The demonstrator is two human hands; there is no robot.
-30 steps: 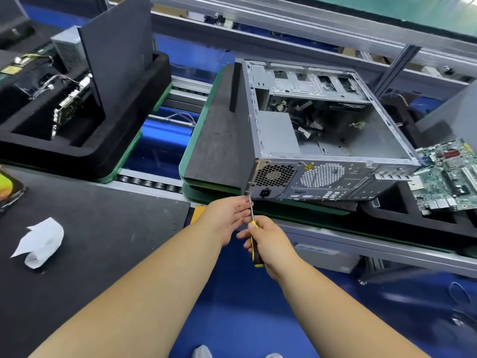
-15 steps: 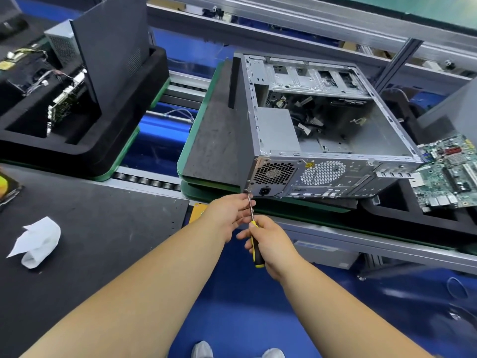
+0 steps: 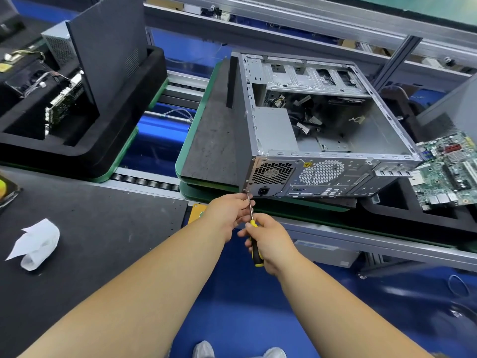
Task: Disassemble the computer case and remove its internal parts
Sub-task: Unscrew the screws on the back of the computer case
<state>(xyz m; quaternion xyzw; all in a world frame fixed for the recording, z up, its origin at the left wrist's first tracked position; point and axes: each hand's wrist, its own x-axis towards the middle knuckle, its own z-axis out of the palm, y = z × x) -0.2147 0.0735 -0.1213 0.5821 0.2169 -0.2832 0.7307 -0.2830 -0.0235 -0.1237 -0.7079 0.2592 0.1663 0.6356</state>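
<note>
Little has shifted since the earlier frames: both hands keep their place at the case's lower rear corner, and only my view has drifted slightly, so the scene sits a touch differently in frame. I read that as the same screw still being worked, not a new step.

My right hand (image 3: 271, 241) has its grip wrapped round the yellow-and-black handle of the screwdriver (image 3: 254, 241). The shaft runs up to a screw (image 3: 247, 191) at the bottom corner of the rear panel, just beside the power socket (image 3: 263, 191). My left hand (image 3: 229, 213) pinches the shaft near its tip, steadying it (whether the fingers also touch the screw I cannot tell).

The case (image 3: 317, 174) lies on its side on a dark pad over a green tray (image 3: 188, 140), open face up. The PSU (image 3: 275, 130) remains inside with loose cables next to it. A motherboard (image 3: 449, 174) already lies outside, to the right.

My judgement: this screw holds the PSU to the rear panel, so the PSU cannot come out until it and its fellows are undone. On the bench (image 3: 90, 228) to my left lies a crumpled white paper (image 3: 36, 244).
</note>
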